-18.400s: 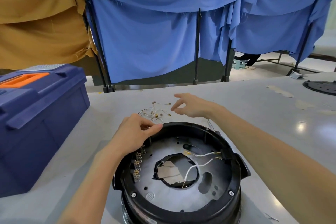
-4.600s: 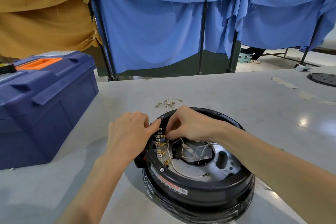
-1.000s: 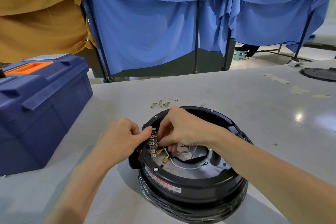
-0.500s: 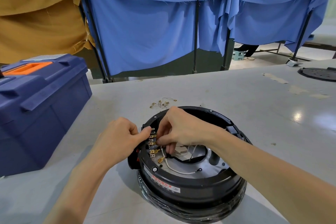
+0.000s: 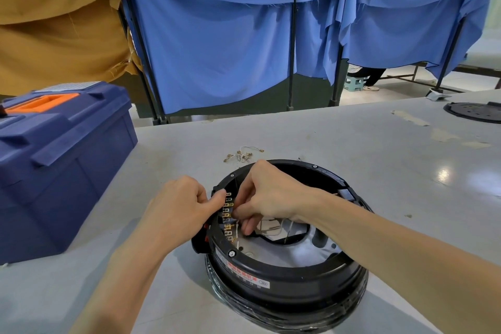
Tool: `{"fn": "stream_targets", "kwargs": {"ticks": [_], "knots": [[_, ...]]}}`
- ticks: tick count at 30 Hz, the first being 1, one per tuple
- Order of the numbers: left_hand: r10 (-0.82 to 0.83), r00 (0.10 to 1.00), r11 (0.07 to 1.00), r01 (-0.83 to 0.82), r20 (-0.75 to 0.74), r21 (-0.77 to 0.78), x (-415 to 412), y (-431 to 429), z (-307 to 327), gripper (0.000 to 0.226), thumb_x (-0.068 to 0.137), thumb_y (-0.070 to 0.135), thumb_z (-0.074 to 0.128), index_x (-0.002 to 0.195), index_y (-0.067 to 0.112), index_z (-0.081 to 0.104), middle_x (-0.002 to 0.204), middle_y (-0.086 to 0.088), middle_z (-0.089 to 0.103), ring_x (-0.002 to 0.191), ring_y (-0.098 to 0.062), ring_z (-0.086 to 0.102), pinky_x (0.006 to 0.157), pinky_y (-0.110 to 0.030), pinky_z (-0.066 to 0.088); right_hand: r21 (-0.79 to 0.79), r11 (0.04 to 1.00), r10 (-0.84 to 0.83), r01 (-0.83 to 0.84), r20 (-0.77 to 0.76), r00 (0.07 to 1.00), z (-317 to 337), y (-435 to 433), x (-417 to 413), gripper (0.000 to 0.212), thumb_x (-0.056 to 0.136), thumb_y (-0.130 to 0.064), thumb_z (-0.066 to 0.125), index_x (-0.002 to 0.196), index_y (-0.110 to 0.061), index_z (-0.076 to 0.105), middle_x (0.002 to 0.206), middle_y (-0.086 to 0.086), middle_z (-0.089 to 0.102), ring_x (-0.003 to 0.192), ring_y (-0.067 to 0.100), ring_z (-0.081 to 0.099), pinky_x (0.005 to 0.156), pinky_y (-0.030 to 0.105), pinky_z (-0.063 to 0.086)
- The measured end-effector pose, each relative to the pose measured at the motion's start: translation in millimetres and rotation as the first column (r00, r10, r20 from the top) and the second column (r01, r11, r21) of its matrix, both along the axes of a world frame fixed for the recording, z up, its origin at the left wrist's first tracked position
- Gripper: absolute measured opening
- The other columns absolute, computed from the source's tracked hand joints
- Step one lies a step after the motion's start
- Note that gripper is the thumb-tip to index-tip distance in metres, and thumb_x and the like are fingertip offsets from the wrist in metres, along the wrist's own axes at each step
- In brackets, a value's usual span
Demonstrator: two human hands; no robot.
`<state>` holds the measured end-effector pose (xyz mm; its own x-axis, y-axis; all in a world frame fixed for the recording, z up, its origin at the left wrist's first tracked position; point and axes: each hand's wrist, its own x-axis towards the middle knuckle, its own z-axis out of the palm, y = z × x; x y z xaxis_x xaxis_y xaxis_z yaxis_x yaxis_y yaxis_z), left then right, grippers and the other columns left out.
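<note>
The upturned black appliance housing (image 5: 284,276) stands on the grey table (image 5: 352,149), with its open underside facing up. A terminal strip (image 5: 227,218) with a row of brass tabs runs along the inner left rim of the housing.

- Left hand (image 5: 179,206): at the left outer rim of the housing. The fingers are curled against the rim and the thumb lies across its top edge, touching the terminal strip.
- Right hand (image 5: 271,195): above the housing's left half. The fingers are bent, with thumb and forefinger pinching the end of a white wire (image 5: 238,230) at the strip. The contact point itself is hidden by the fingers.

A small pile of loose wire leads (image 5: 242,154) lies just beyond the housing's far rim. A blue toolbox (image 5: 59,160) stands well to the left of the housing, and a black round plate (image 5: 474,112) lies far to its right. Blue curtains (image 5: 217,49) hang beyond the housing, behind the table.
</note>
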<state>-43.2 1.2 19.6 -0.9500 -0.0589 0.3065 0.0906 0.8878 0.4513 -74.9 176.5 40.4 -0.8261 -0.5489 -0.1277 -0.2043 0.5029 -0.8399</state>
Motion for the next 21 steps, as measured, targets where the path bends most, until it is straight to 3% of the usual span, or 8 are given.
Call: {"fn": "stream_targets", "kwargs": {"ticks": [5, 10, 14, 21], "knots": [[-0.008, 1.0, 1.0, 0.007, -0.014, -0.016, 0.8, 1.4, 0.9, 0.059, 0.086, 0.048, 0.06, 0.047, 0.016, 0.029, 0.043, 0.0, 0.032, 0.049, -0.018, 0.027, 0.049, -0.028, 0.028, 0.024, 0.996, -0.085, 0.084, 0.024, 0.996, 0.2, -7.0, 3.0, 0.007, 0.081, 0.01, 0.064, 0.085, 0.007, 0.068, 0.067, 0.021, 0.07, 0.07, 0.035, 0.073, 0.07, 0.029, 0.058], [-0.014, 1.0, 1.0, 0.014, 0.0, -0.027, 0.0, 1.3, 1.1, 0.057, 0.086, 0.047, 0.058, 0.048, 0.016, 0.029, 0.045, -0.002, 0.034, 0.049, -0.019, 0.028, 0.05, -0.029, 0.028, 0.04, 0.987, -0.156, 0.154, 0.055, 0.986, 0.8, -12.2, 5.1, 0.011, 0.08, 0.01, 0.065, 0.09, 0.005, 0.067, 0.06, 0.012, 0.068, 0.069, 0.031, 0.074, 0.086, 0.035, 0.058], [-0.031, 0.999, 1.0, 0.031, 0.025, -0.004, 0.0, 0.8, 1.4, 0.059, 0.088, 0.046, 0.058, 0.047, 0.017, 0.026, 0.045, -0.001, 0.031, 0.048, -0.018, 0.025, 0.049, -0.028, 0.026, 0.038, 0.981, -0.193, 0.19, 0.078, 0.978, 2.5, -14.0, 6.8, 0.02, 0.08, 0.01, 0.064, 0.1, 0.009, 0.065, 0.062, 0.011, 0.066, 0.066, 0.032, 0.072, 0.085, 0.033, 0.058], [0.056, 0.997, 0.995, -0.051, 0.055, -0.09, 4.0, 3.0, 4.2, 0.057, 0.087, 0.057, 0.051, 0.053, 0.017, 0.03, 0.048, -0.001, 0.038, 0.051, -0.023, 0.033, 0.051, -0.03, 0.03, 0.033, 0.982, -0.188, 0.186, 0.079, 0.979, 2.8, -10.8, 8.8, 0.013, 0.081, 0.011, 0.063, 0.091, 0.005, 0.069, 0.054, 0.009, 0.065, 0.066, 0.033, 0.07, 0.084, 0.03, 0.058]]}}
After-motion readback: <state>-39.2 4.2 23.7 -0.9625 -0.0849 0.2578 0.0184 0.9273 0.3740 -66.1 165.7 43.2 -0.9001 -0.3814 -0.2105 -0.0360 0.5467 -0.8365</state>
